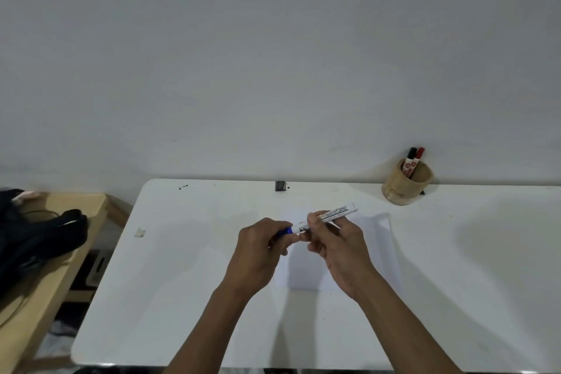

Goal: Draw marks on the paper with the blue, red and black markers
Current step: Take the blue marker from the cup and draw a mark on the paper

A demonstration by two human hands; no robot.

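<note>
The blue marker (334,213) has a white barrel and a blue cap, and I hold it level above the white paper (376,252). My right hand (334,247) grips the barrel near its middle. My left hand (261,249) closes its fingers around the blue cap (286,231) at the marker's left end. The paper lies flat on the white table (182,297), partly hidden under both hands. The black marker (410,161) and the red marker (419,156) stand upright in a bamboo cup (405,188) at the back right.
A small dark object (280,185) sits at the table's far edge by the wall. A scrap of tape (140,232) lies at the left. To the left stands a wooden bench (60,255) carrying a black bag (33,246).
</note>
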